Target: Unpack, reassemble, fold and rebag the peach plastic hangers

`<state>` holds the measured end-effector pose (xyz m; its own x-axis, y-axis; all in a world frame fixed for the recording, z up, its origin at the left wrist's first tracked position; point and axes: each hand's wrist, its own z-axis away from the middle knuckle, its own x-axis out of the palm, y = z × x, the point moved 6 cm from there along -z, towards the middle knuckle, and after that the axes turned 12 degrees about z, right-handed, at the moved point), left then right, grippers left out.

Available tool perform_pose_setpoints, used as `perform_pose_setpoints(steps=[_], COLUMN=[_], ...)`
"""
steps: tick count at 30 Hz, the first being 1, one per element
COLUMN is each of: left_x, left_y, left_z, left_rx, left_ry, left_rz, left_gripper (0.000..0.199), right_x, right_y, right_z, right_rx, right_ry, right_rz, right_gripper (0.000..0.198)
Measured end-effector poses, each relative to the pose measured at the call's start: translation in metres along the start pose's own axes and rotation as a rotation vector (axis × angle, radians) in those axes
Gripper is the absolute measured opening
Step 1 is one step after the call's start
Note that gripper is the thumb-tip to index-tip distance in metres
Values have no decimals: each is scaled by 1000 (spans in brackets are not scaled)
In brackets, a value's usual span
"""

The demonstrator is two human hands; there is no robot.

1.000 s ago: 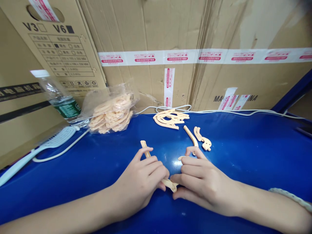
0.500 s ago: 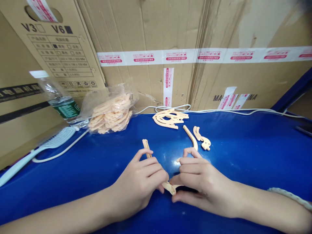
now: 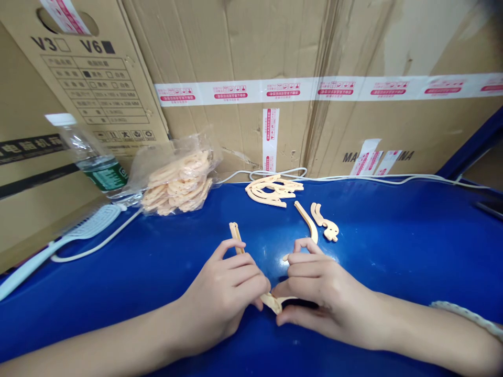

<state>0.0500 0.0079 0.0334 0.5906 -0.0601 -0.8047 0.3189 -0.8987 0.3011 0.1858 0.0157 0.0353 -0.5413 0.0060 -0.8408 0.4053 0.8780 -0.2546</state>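
Observation:
My left hand is closed around a long beige plastic piece, which looks like an arm of a folding clothes hanger. One end pokes out above my fingers and the other emerges by the thumb. At that lower end my right hand pinches a second, thin curved beige piece against it; the fingers hide most of the joint. Just beyond my right fingers lies a curved beige arm. Beside it rests a small hook-shaped piece with an animal-like head.
Several beige pieces lie stacked at the back of the blue table. To the left are a clear bag of similar pieces, a water bottle and a pale hairbrush. A white cable runs before cardboard boxes.
Hardly anything differs. Both hands keep their grip at the joint, and the whole view has shifted very slightly.

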Motion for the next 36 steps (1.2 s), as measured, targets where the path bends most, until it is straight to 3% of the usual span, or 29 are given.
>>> perform_pose_setpoints(steps=[10, 14, 17, 24, 28, 32, 36], left_x=[0, -8, -15, -7, -4, -3, -9], left_y=[2, 6, 1, -31, -44, -46, -42], left_z=[0, 4, 6, 6, 8, 6, 2], left_rx=[21, 110, 121, -45, -93, -90, -94], left_ry=[28, 119, 195, 107, 46, -34, -33], left_rz=[-14, -125, -128, 30, -31, -68, -78], left_gripper=[25, 29, 29, 17, 28, 37, 22], right_x=[1, -1, -7, -11, -10, -7, -4], right_y=[-2, 11, 29, 38, 37, 43, 47], right_z=[-1, -1, -1, -5, -7, -7, -7], right_rx=[3, 102, 185, 205, 163, 166, 175], right_ry=[3, 5, 60, 27, -2, -9, -23], right_rz=[-18, -149, -129, 177, 318, 389, 431], right_gripper=[16, 14, 14, 7, 14, 18, 19])
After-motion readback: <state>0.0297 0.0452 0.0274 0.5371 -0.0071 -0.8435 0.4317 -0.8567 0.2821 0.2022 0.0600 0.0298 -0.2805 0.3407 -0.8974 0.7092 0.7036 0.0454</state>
